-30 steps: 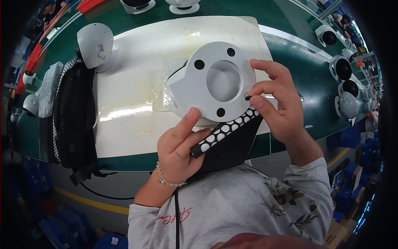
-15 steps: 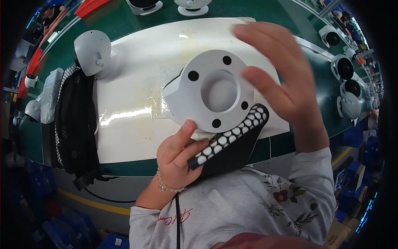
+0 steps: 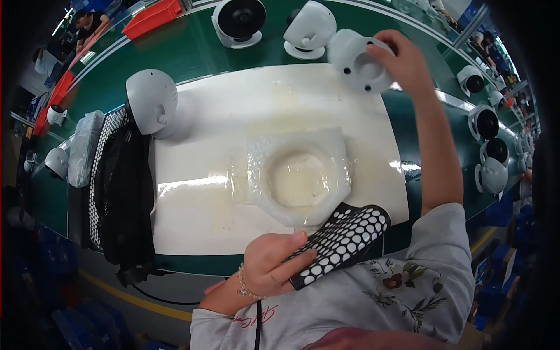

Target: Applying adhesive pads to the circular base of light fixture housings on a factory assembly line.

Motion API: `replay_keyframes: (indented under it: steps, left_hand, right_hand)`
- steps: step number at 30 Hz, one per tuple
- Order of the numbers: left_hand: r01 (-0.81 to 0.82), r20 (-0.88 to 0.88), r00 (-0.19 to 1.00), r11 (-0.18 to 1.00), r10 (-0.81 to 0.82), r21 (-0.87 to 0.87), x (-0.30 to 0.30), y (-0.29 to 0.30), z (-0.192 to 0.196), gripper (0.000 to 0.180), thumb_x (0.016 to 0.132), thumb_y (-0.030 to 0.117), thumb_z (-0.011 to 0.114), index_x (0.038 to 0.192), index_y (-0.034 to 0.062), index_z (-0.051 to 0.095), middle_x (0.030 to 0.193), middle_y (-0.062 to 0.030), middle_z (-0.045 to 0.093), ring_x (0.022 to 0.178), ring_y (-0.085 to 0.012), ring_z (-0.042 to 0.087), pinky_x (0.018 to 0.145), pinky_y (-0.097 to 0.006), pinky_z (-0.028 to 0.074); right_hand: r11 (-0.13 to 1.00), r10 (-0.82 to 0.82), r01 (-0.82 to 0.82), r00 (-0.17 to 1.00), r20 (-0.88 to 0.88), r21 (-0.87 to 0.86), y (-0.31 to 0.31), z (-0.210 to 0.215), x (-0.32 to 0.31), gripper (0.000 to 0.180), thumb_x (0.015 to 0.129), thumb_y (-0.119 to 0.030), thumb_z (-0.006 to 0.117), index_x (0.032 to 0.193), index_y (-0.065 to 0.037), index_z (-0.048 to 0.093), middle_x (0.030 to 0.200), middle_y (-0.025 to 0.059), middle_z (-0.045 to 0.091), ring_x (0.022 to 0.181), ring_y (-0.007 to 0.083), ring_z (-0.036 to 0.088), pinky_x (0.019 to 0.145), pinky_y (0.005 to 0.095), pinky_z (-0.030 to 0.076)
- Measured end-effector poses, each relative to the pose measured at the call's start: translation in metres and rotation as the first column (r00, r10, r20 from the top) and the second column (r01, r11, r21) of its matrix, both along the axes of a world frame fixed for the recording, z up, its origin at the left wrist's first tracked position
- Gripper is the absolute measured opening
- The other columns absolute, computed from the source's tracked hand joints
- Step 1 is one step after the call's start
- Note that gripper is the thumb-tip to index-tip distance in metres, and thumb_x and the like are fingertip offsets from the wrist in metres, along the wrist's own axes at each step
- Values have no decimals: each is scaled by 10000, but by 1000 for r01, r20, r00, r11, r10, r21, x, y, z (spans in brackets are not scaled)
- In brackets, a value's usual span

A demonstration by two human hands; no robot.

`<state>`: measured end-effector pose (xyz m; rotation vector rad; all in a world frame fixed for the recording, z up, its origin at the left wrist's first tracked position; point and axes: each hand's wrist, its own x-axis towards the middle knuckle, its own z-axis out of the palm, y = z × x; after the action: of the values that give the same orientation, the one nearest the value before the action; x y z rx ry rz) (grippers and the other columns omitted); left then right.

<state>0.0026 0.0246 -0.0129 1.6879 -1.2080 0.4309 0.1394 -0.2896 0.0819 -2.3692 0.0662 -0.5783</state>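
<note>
Two hands, each closed on one thing: right hand (image 3: pixel 408 61) grips white housing (image 3: pixel 359 61), left hand (image 3: pixel 271 265) dotted pad (image 3: pixel 344 236).

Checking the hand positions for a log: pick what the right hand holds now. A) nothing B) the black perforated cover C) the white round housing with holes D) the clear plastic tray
C: the right hand is stretched to the far side of the white mat, gripping the white housing, while the left hand holds the perforated cover near the body.
</note>
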Motion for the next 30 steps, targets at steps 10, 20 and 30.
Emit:
replay_keyframes:
  steps: [10, 20, 30]
  left_hand:
    - [-2, -118, 993, 999, -4, -46, 0, -2, 4, 237, 630, 98, 662, 855, 29, 643, 1044, -144, 574, 733, -224, 615, 553, -283, 483]
    - [53, -137, 989, 999, -53, 0, 3, -1, 10, 240, 630, 84, 658, 861, 25, 630, 1036, -126, 581, 718, -224, 614, 544, -282, 473]
    - [54, -173, 984, 998, -47, 36, 1, -1, 12, 291, 560, 35, 655, 848, 47, 618, 960, -91, 612, 710, -210, 598, 574, -297, 454]
  right_hand:
    - [855, -326, 305, 945, 22, -419, -86, -111, 58, 250, 812, -260, 540, 963, -62, 565, 929, 120, 567, 890, 304, 542, 759, 367, 420]
    - [906, -38, 5, 997, -70, -423, -2, -111, 56, 330, 854, -309, 447, 1043, -69, 570, 1069, 120, 560, 971, 265, 536, 865, 365, 388]
    - [891, 40, 195, 866, 498, -411, -28, -110, 90, 226, 781, -143, 602, 989, -70, 553, 943, 133, 563, 862, 288, 536, 752, 351, 431]
